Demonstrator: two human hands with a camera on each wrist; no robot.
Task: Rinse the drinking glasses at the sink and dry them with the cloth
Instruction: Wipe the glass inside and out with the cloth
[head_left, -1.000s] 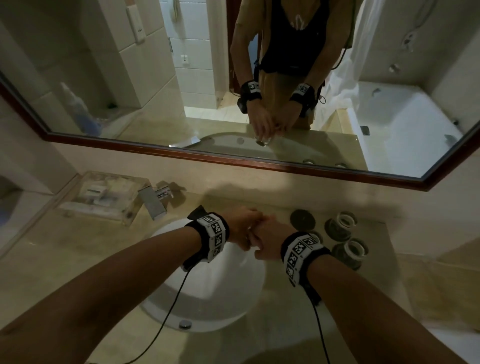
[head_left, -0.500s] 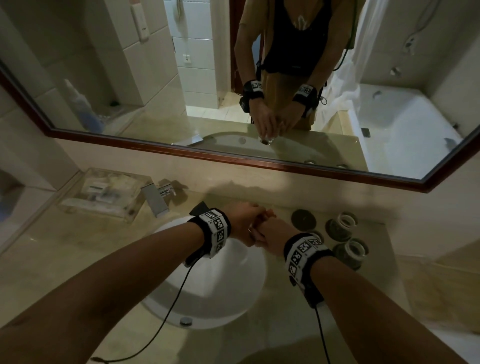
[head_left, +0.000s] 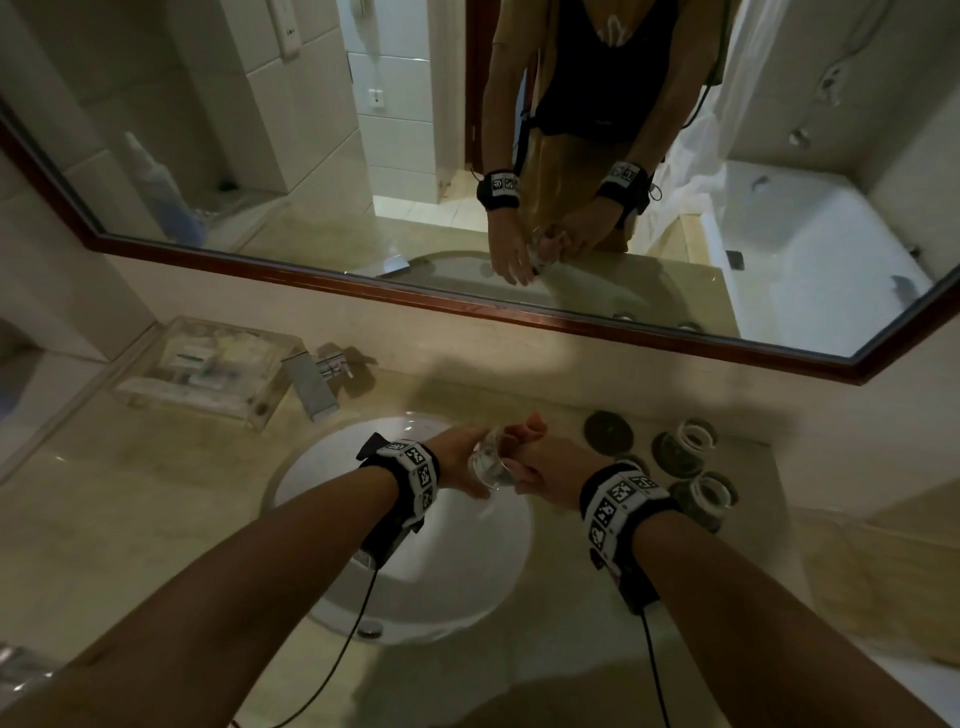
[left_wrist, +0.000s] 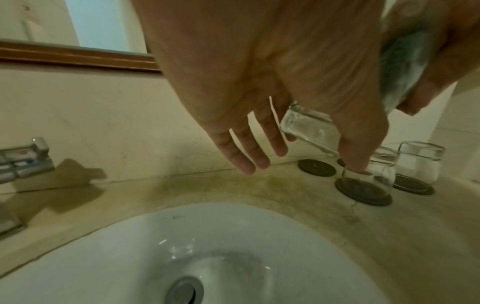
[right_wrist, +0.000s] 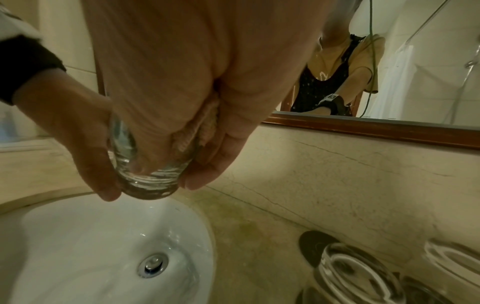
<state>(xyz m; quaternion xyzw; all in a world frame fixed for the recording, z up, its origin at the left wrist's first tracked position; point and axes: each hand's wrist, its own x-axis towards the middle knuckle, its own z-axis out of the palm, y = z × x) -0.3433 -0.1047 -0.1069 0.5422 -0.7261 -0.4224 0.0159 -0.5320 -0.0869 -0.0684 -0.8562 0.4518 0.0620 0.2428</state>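
Glass (head_left: 488, 465) held by both hands; two glasses (head_left: 693, 470) beside.

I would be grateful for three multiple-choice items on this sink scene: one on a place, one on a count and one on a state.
1. Where is the held drinking glass?
A. On the floor
B. Above the sink basin
C. Inside a cupboard

2. How many glasses stand on dark coasters to the right of the basin?
A. Two
B. Four
C. None

3. How is the held glass gripped?
A. By no hand
B. By one hand alone
C. By the left hand and the right hand together

Answers:
1. B: the white bowl lies beneath it in the right wrist view.
2. A: the left wrist view shows two, each on a coaster.
3. C: the left fingers wrap its outside, and the right fingers reach inside it.
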